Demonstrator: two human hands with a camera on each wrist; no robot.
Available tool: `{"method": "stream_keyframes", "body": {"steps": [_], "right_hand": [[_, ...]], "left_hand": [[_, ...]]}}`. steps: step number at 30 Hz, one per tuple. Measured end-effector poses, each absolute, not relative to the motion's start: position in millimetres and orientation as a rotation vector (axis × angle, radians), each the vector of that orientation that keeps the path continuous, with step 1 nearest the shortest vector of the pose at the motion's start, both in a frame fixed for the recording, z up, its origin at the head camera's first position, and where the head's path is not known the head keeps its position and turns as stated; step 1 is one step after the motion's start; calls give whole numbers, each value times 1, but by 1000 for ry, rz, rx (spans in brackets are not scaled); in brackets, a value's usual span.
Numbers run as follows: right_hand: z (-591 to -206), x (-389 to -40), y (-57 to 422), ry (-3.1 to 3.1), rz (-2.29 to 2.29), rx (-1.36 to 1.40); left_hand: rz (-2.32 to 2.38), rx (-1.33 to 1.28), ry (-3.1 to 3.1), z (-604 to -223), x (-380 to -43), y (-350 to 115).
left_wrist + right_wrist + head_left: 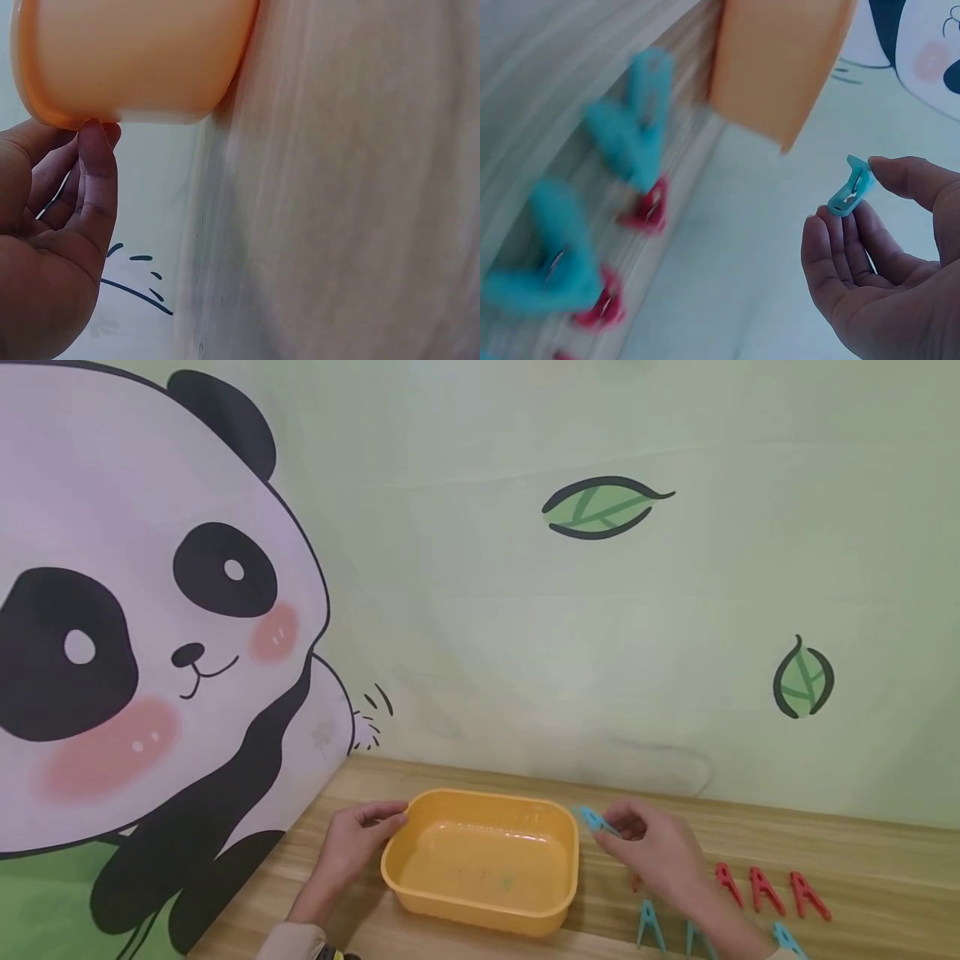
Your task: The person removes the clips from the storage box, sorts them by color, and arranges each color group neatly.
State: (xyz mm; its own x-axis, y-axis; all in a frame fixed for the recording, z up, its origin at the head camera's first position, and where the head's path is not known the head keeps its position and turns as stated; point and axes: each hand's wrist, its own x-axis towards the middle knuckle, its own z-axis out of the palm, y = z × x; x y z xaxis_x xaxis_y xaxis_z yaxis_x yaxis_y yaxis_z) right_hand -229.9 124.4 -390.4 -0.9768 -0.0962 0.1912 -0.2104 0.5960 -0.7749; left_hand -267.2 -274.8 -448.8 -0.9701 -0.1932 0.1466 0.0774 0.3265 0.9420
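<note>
A yellow-orange plastic basin [480, 906] stands on the wooden table, its inside bare apart from small marks on the bottom. My left hand [365, 837] is at its left rim, thumb and fingertips pinching the edge, as the left wrist view shows with the basin wall [135, 67] above the hand [60, 217]. Just off the basin's right rim, my right hand [660, 852] pinches a light-blue clothespin [595, 820] between thumb and fingers. In the right wrist view this clothespin [851, 187] is held up away from the table.
Right of the basin lie red clothespins [767, 891] in a row, with blue clothespins [649, 926] nearer to me. My right forearm covers part of them. Behind the table [885, 860] rises a pale green wall [480, 610] with a printed panda [247, 693] and leaves.
</note>
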Motion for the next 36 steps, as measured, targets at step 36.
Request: {"method": "stream_keyframes", "body": {"steps": [36], "right_hand": [[-434, -208, 305, -3035, 1152, -327]], "left_hand": [[-1716, 129, -2364, -448, -265, -274]]}}
